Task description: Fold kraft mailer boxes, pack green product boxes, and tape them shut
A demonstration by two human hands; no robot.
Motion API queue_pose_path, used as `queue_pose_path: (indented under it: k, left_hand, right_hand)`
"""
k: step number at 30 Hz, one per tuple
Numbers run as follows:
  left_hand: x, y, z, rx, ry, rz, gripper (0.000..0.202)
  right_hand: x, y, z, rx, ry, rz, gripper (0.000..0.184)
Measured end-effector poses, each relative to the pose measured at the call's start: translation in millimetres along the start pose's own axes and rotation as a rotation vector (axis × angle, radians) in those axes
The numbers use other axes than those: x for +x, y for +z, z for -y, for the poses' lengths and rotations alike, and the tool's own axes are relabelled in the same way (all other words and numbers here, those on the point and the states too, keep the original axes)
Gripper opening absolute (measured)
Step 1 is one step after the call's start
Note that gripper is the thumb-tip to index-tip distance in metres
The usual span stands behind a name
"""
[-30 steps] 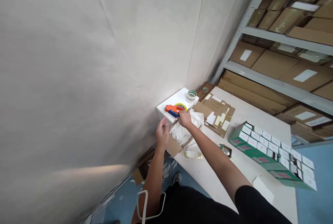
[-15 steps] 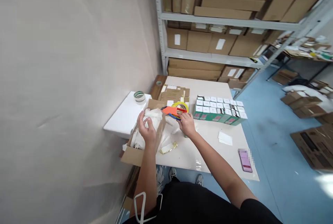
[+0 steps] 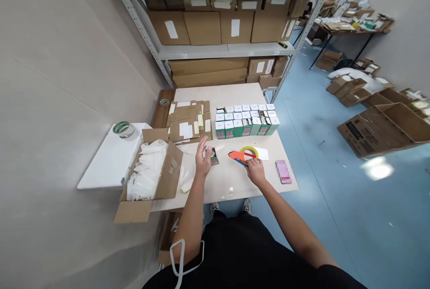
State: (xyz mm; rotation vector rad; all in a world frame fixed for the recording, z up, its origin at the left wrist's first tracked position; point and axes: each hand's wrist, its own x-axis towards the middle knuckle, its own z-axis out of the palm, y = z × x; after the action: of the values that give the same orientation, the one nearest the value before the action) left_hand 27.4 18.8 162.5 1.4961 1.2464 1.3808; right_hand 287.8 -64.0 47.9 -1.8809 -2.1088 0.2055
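My right hand point(image 3: 256, 171) is closed round the handle of a tape dispenser point(image 3: 238, 155) with an orange front, a blue part and a yellow roll. It is held over the right half of the table. My left hand point(image 3: 203, 159) is raised with its fingers apart and holds nothing. Just beside it, partly covered, lies a small green item point(image 3: 215, 161) whose kind I cannot make out. Left of that hand stands an open cardboard box point(image 3: 174, 170) filled with white wrapped items point(image 3: 148, 170).
Rows of green and white boxes point(image 3: 247, 128) stand at the table's back right. Flattened cardboard point(image 3: 183, 118) lies behind the open box. A tape roll point(image 3: 123, 129) rests on a white foam block point(image 3: 101, 170). A phone point(image 3: 284, 172) lies at the right edge, before a loaded shelf point(image 3: 201, 51).
My view has turned right. Both hands have moved away from the open cardboard box, the right one carrying the tape dispenser, and the left one has left the white items.
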Motion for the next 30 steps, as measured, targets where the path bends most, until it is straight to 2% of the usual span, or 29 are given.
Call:
queue_pose_path:
  k: [4,8,11,14,19,23,26,30]
  left_hand:
    - [-13,33.4,0,0.032,-0.033,0.047,0.054]
    - [-23,54.2,0,0.091,-0.074,0.067,0.053]
    - [-28,65.1,-4,0.113,-0.086,0.074,0.054]
    - [-28,74.6,-13,0.125,-0.073,0.068,0.055]
    - [-20,89.6,-45,0.132,0.012,0.043,0.052]
    - [-15,92.1,-79,0.148,0.122,0.016,0.051]
    - [-14,80.9,-99,0.182,0.191,-0.044,0.050]
    - [-12,50.0,-110,0.224,0.233,-0.151,0.051]
  right_hand:
    - [-36,32,-49,-0.009,0.124,0.136,0.025]
    - [-65,61,-92,-0.003,0.249,0.282,0.036]
    - [-84,76,-120,0.010,0.339,0.408,0.038]
    - [-94,81,-138,0.030,0.382,0.494,0.030]
    - [-83,68,-146,0.062,0.391,0.512,0.023]
    - [-60,44,-143,0.132,0.365,0.476,0.037]
    - [-35,21,-136,0.184,0.284,0.348,0.051]
    - [8,-11,-111,0.251,0.133,0.138,0.053]
